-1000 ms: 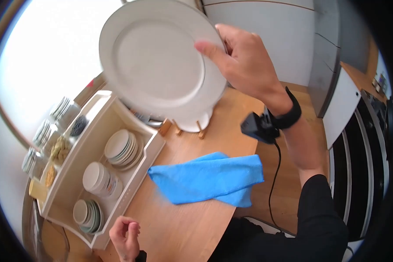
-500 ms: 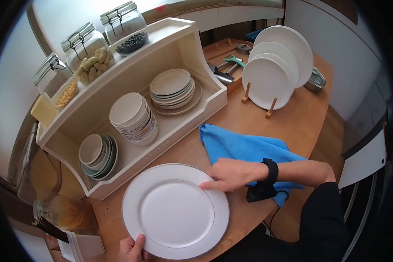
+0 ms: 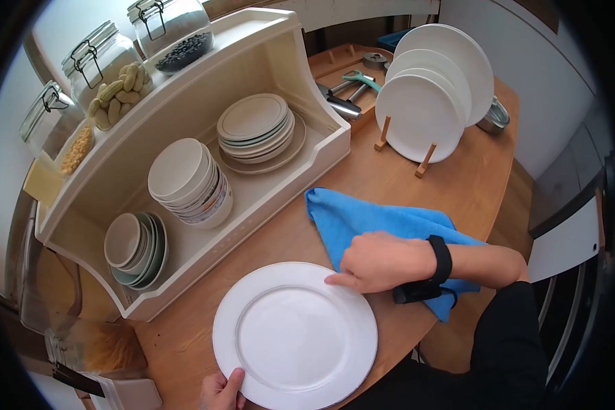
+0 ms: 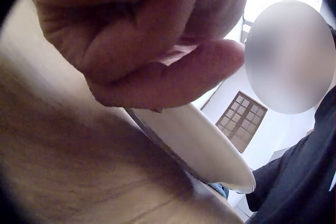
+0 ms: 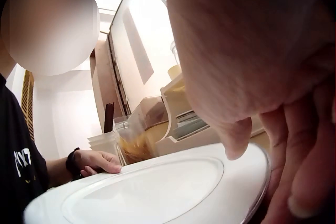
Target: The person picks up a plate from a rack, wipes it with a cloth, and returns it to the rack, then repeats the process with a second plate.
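A large white dinner plate with a thin rim line lies low over the front of the wooden table. My left hand grips its near-left rim, thumb on top; the left wrist view shows the curled fingers at the plate's edge, close above the wood. On the far-right rim is my right hand, its thumb on the upper face and its fingers past the edge in the right wrist view. A blue cloth is spread beyond and partly under the right wrist.
White plates stand in a wooden rack at the back right. On the left, a cream shelf bears stacked bowls and small plates, with glass jars on top. A tray of utensils lies behind.
One second ago my right hand held the plate raised near the rack, with my left hand apart. The plate came down to the table front, where my left hand took its rim.
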The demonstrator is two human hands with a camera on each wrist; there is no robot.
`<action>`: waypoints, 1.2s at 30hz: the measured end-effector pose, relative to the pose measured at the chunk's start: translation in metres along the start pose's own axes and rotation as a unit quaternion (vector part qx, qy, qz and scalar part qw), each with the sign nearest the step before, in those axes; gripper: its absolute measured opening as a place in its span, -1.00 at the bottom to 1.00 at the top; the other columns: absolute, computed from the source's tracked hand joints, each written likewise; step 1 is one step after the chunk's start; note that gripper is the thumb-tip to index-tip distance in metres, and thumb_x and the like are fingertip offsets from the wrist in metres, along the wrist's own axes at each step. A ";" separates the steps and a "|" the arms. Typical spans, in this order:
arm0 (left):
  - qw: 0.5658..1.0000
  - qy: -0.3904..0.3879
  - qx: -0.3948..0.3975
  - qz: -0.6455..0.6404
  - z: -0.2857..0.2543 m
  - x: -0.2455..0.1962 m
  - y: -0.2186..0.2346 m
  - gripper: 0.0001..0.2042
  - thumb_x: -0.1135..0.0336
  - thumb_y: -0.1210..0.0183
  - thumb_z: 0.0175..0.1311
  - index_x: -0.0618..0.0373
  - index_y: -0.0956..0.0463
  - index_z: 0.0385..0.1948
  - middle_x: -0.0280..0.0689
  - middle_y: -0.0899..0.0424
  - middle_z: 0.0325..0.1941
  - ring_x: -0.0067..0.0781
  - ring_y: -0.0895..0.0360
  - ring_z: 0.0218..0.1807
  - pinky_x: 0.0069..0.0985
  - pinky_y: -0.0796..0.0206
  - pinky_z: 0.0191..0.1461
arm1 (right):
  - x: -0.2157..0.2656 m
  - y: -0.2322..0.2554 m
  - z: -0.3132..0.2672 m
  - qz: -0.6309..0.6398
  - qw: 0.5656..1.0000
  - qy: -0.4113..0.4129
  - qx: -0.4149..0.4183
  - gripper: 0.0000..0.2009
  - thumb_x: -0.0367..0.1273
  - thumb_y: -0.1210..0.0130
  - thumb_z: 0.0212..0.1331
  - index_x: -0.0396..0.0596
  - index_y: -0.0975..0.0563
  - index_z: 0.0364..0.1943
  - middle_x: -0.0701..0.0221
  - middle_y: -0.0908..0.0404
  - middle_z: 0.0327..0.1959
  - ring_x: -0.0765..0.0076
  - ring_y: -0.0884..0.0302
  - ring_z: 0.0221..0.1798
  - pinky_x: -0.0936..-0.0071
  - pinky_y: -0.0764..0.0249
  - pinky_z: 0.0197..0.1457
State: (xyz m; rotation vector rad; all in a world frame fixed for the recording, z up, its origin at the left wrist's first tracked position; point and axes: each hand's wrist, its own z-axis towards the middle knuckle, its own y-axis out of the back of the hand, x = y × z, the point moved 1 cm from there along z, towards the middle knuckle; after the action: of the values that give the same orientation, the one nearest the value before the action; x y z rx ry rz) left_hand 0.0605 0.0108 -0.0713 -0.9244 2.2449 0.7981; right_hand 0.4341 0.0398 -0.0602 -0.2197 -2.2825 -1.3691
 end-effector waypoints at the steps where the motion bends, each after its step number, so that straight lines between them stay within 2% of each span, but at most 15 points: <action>1: 1.000 0.005 -0.002 -0.005 -0.001 -0.002 0.000 -0.50 0.06 -0.01 0.61 0.07 -0.40 -0.66 -0.48 -0.36 -0.78 -0.64 -0.26 -0.77 -0.59 -0.06 -0.68 | 0.000 0.005 0.000 -0.062 0.996 0.004 -0.060 -0.48 0.01 -0.07 0.42 -0.16 -0.63 -0.51 0.23 -0.58 -0.72 0.00 -0.58 -0.58 0.14 -0.50 -0.41; 2: 1.000 0.009 -0.004 -0.011 -0.001 -0.002 0.000 -0.50 0.06 -0.01 0.61 0.07 -0.39 -0.65 -0.48 -0.36 -0.78 -0.64 -0.25 -0.77 -0.60 -0.06 -0.68 | -0.001 0.008 0.001 -0.062 0.996 0.004 -0.059 -0.48 0.01 -0.07 0.42 -0.16 -0.63 -0.51 0.23 -0.58 -0.72 0.00 -0.58 -0.58 0.14 -0.50 -0.41; 4: 1.000 0.010 -0.004 -0.012 0.000 -0.001 -0.001 -0.51 0.06 -0.03 0.60 0.09 -0.41 -0.65 -0.47 -0.37 -0.77 -0.64 -0.27 -0.76 -0.59 -0.07 -0.68 | -0.004 0.019 0.001 -0.111 0.965 0.030 -0.237 -0.62 -0.02 -0.21 0.31 -0.10 -0.62 -0.24 0.20 -0.58 -0.66 -0.06 -0.58 -0.52 0.11 -0.47 -0.41; 5: 1.000 0.012 -0.004 -0.012 0.000 -0.001 -0.001 -0.51 0.06 -0.04 0.58 0.10 -0.42 -0.65 -0.46 -0.38 -0.77 -0.63 -0.28 -0.76 -0.58 -0.07 -0.68 | -0.006 0.021 0.007 -0.132 0.968 0.014 -0.214 -0.53 -0.04 -0.30 0.22 -0.08 -0.53 0.02 0.16 -0.66 -0.43 -0.04 -0.64 -0.38 0.10 -0.51 -0.35; 8: 0.998 0.017 0.023 0.063 -0.001 0.001 0.001 -0.52 0.06 -0.09 0.55 0.15 -0.45 -0.63 -0.43 -0.43 -0.75 -0.62 -0.31 -0.75 -0.55 -0.09 -0.67 | -0.019 0.008 0.022 -0.175 0.961 0.042 -0.208 -0.53 -0.18 -0.27 0.22 -0.09 -0.49 0.15 0.14 -0.67 -0.21 -0.05 -0.66 -0.30 0.07 -0.54 -0.31; 12: 0.999 -0.026 0.004 0.038 -0.007 -0.001 -0.006 -0.52 0.05 -0.16 0.50 0.19 -0.47 -0.63 -0.38 -0.45 -0.75 -0.58 -0.32 -0.74 -0.51 -0.12 -0.66 | -0.014 0.007 0.026 -0.189 0.970 0.019 -0.151 -0.55 -0.33 -0.20 0.19 -0.09 -0.49 0.19 0.14 -0.65 -0.13 -0.07 -0.66 -0.25 0.06 -0.57 -0.27; 14: 0.990 -0.091 -0.041 0.097 -0.007 -0.001 -0.009 -0.52 0.05 -0.22 0.45 0.24 -0.47 -0.63 -0.36 -0.45 -0.74 -0.54 -0.37 -0.70 -0.45 -0.20 -0.61 | -0.016 0.010 0.026 -0.168 0.963 0.049 -0.205 -0.53 -0.44 -0.11 0.15 -0.09 -0.48 0.22 0.13 -0.64 -0.16 -0.07 -0.65 -0.26 0.06 -0.58 -0.23; 18: 0.977 -0.102 -0.085 0.167 -0.010 0.002 -0.006 -0.54 0.06 -0.28 0.38 0.27 -0.50 -0.61 -0.24 -0.49 -0.73 -0.40 -0.46 -0.67 -0.37 -0.29 -0.54 | -0.006 0.031 0.005 -0.083 0.948 0.103 -0.290 -0.56 -0.49 -0.07 0.14 -0.16 -0.49 0.17 0.08 -0.64 -0.22 -0.14 -0.66 -0.19 0.04 -0.59 -0.15; 20: 0.927 -0.157 -0.156 0.304 -0.013 0.000 -0.003 -0.59 0.09 -0.34 0.32 0.26 -0.53 -0.59 -0.09 -0.55 -0.69 -0.19 -0.53 -0.63 -0.31 -0.34 -0.47 | -0.007 0.036 0.000 0.029 0.916 0.211 -0.339 -0.50 -0.56 0.02 0.12 -0.13 -0.47 0.23 0.15 -0.63 -0.27 -0.01 -0.61 -0.31 0.21 -0.52 -0.20; 25: 0.871 -0.200 -0.231 0.384 -0.025 -0.018 -0.011 -0.63 0.08 -0.38 0.28 0.18 -0.51 -0.51 -0.06 -0.55 -0.64 -0.01 -0.55 -0.58 -0.23 -0.37 -0.44 | 0.007 0.035 -0.008 0.114 0.926 0.251 -0.256 -0.55 -0.57 0.00 0.11 -0.10 -0.55 0.15 0.21 -0.62 -0.26 0.13 -0.59 -0.30 0.31 -0.52 -0.21; 28: 0.831 -0.234 -0.214 0.458 -0.036 -0.024 -0.036 -0.66 0.10 -0.38 0.25 0.14 -0.44 -0.40 -0.11 -0.54 -0.52 -0.04 -0.58 -0.44 -0.22 -0.40 -0.38 | 0.010 0.012 -0.001 -0.031 0.928 0.299 -0.219 -0.57 -0.56 -0.04 0.11 -0.06 -0.56 0.13 0.22 -0.58 -0.22 0.09 -0.61 -0.23 0.25 -0.54 -0.22; 29: 0.801 -0.320 -0.176 0.475 -0.038 -0.025 -0.045 -0.68 0.13 -0.36 0.24 0.14 -0.45 -0.39 -0.13 -0.52 -0.47 -0.08 -0.56 -0.39 -0.25 -0.39 -0.34 | 0.017 0.011 -0.003 -0.017 0.954 0.269 -0.131 -0.65 -0.46 -0.13 0.15 -0.12 -0.57 0.07 0.17 -0.57 -0.12 -0.02 -0.63 -0.11 0.14 -0.57 -0.12; 30: 0.762 -0.405 -0.138 0.486 -0.039 -0.027 -0.054 -0.70 0.15 -0.34 0.23 0.15 -0.45 -0.38 -0.15 -0.50 -0.42 -0.12 -0.53 -0.33 -0.28 -0.37 -0.31 | 0.020 0.007 -0.001 -0.018 0.953 0.273 -0.128 -0.65 -0.46 -0.13 0.15 -0.12 -0.57 0.07 0.17 -0.57 -0.12 -0.02 -0.63 -0.11 0.14 -0.57 -0.12; 34: 0.735 -0.432 -0.036 0.521 -0.038 -0.035 -0.084 -0.76 0.19 -0.26 0.21 0.14 -0.45 -0.36 -0.21 -0.42 -0.37 -0.21 -0.46 -0.26 -0.33 -0.32 -0.23 | 0.027 -0.013 0.009 -0.055 0.956 0.273 -0.097 -0.57 -0.26 -0.32 0.13 -0.10 -0.57 0.07 0.17 -0.53 -0.07 -0.01 -0.62 -0.12 0.13 -0.56 -0.13; 36: 0.712 -0.445 0.025 0.542 -0.034 -0.041 -0.091 -0.81 0.21 -0.18 0.24 0.12 -0.44 -0.39 -0.25 -0.38 -0.39 -0.29 -0.42 -0.26 -0.32 -0.29 -0.20 | 0.027 -0.020 0.013 -0.050 0.924 0.354 -0.138 -0.63 -0.26 -0.33 0.12 -0.12 -0.59 -0.01 0.17 -0.51 -0.09 0.01 -0.61 -0.16 0.13 -0.57 -0.13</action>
State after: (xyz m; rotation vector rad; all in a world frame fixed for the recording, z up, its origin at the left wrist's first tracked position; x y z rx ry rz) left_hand 0.1443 -0.0496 -0.0482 0.8736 1.6645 1.2570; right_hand 0.3989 0.0388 -0.0686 0.2735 -1.5171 -1.5034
